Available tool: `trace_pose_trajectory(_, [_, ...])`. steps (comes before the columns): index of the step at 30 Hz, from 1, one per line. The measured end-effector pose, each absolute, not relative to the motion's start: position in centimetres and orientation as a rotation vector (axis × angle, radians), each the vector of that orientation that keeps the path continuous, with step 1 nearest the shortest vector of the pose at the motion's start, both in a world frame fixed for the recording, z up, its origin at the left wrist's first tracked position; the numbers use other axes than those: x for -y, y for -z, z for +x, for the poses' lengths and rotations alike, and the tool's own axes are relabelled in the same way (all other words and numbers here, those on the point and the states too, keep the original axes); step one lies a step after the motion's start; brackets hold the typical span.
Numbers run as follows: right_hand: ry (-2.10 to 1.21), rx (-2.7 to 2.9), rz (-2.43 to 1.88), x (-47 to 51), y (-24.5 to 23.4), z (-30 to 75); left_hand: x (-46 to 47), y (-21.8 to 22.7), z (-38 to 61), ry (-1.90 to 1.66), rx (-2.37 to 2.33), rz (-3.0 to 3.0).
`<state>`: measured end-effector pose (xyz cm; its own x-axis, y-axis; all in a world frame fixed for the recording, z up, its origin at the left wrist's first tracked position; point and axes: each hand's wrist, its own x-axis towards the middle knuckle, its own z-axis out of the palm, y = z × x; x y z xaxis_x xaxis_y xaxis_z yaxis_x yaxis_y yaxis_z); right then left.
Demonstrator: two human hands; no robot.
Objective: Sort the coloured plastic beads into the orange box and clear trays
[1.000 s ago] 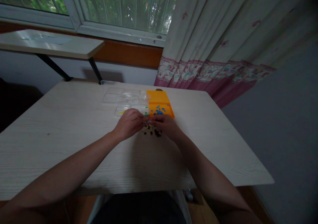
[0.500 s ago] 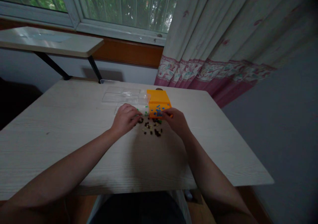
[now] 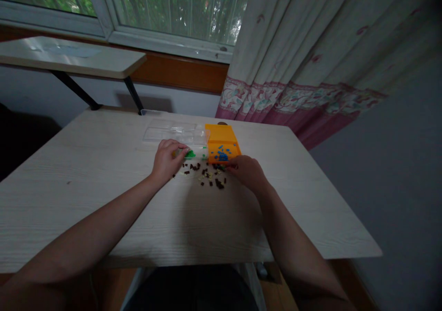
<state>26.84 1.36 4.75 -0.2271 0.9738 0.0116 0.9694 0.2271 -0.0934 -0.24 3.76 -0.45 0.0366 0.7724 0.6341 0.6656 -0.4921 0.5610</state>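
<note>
Several small dark and pale pieces (image 3: 207, 175) lie scattered on the pale wooden table (image 3: 103, 200). Behind them stands an orange tray (image 3: 221, 143) holding small blue pieces (image 3: 221, 155). To its left is a clear plastic compartment tray (image 3: 176, 134) with green pieces (image 3: 189, 154) in its near cell. My left hand (image 3: 167, 160) reaches over that near cell, fingers curled, its tips by the green pieces. My right hand (image 3: 247, 170) rests at the right edge of the scattered pieces, fingers pinched low by the orange tray's front edge; what they hold is too small to see.
A second tabletop on black legs (image 3: 69, 58) stands at the back left under a window (image 3: 165, 12). A patterned curtain (image 3: 311, 62) hangs at the right. The table's right edge (image 3: 345, 210) drops off to a grey floor.
Both hands have drawn apart from the middle of the pile. The left went left and back to the clear tray; the right shifted right. The scattered pieces now show between them.
</note>
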Motion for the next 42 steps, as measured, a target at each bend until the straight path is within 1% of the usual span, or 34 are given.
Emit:
trace_pose_trajectory(6, [-0.032, 2.405, -1.807, -1.2, -4.5, 26.7, -3.7, 0.5, -0.2, -1.424, -1.516, 2.271])
trace_pose_trajectory(13, [-0.094, 2.327, -1.816, -1.5, -4.5, 27.0, -3.4, 0.5, -0.2, -1.359, -1.551, 2.411])
trace_pose_trajectory(18, [-0.389, 2.16, -1.631, -1.7, -4.2, 26.5, -3.0, 0.1, -0.1, -1.358, -1.5, 2.461])
trace_pose_trajectory(24, [-0.975, 1.851, -1.394, -1.4, -3.6, 24.6, -1.9, -0.5, 0.9, -1.208, -1.149, 2.673])
trace_pose_trajectory(27, [-1.161, 1.764, -1.309, -1.2, -3.1, 23.9, -1.4, -0.6, 1.4, -1.169, -1.022, 2.767])
trace_pose_trajectory(33, [-1.301, 1.705, -1.274, -0.9, -2.6, 23.4, -1.2, -0.6, 1.6, -1.184, -1.036, 2.785])
trace_pose_trajectory(42, [-1.254, 1.787, -1.233, -1.0, -2.5, 23.4, -1.2, -0.7, 1.4, -1.178, -1.092, 2.869])
